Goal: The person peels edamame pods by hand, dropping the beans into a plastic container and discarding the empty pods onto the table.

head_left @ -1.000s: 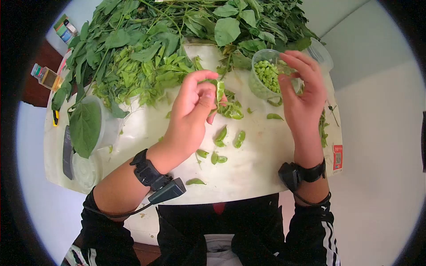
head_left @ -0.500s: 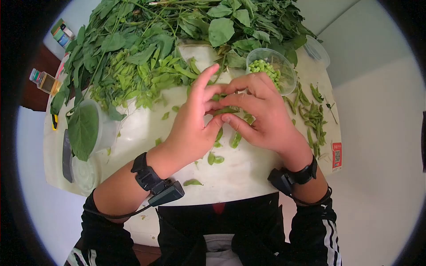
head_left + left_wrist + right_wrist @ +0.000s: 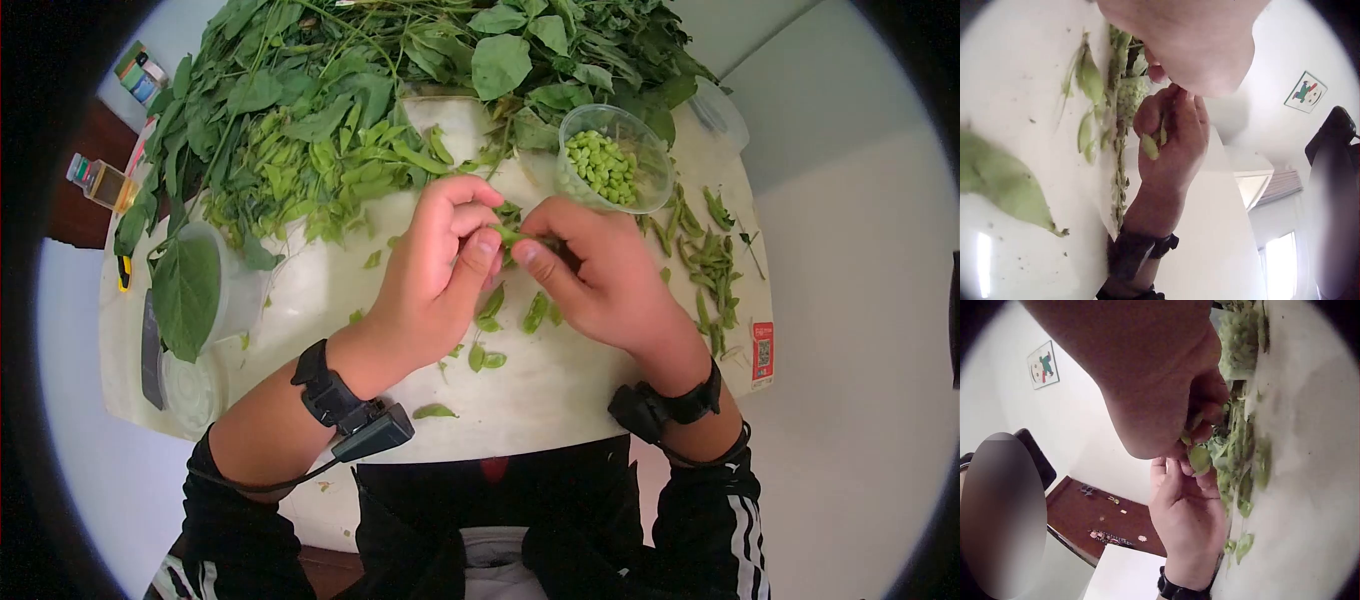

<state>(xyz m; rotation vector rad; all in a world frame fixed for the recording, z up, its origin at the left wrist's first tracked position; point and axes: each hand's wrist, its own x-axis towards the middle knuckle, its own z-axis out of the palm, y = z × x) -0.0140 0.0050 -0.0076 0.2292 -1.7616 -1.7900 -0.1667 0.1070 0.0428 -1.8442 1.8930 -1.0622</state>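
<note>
Between the two hands, over the middle of the table, is a green pod (image 3: pixel 507 235). My left hand (image 3: pixel 432 265) pinches its left end between thumb and fingers. The right hand (image 3: pixel 610 275) grips the other end, thumb against curled fingers. In the right wrist view the pod (image 3: pixel 1199 459) shows close to both sets of fingertips. A clear round tub (image 3: pixel 655 190) holding shelled green beans (image 3: pixel 602 165) stands just beyond the right hand. Several pods (image 3: pixel 535 312) lie on the table below the hands.
Leafy stalks (image 3: pixel 360 90) cover the back of the table, with a heap of pods (image 3: pixel 300 185) at their front. More pods (image 3: pixel 712 270) lie at the right. A second clear tub (image 3: pixel 235 275) with a large leaf, a lid (image 3: pixel 190 388) and a bottle (image 3: pixel 104 184) are at the left.
The right hand has moved from beside the tub of beans to the left hand, and both now hold a pod. The left hand's raised index finger has curled in.
</note>
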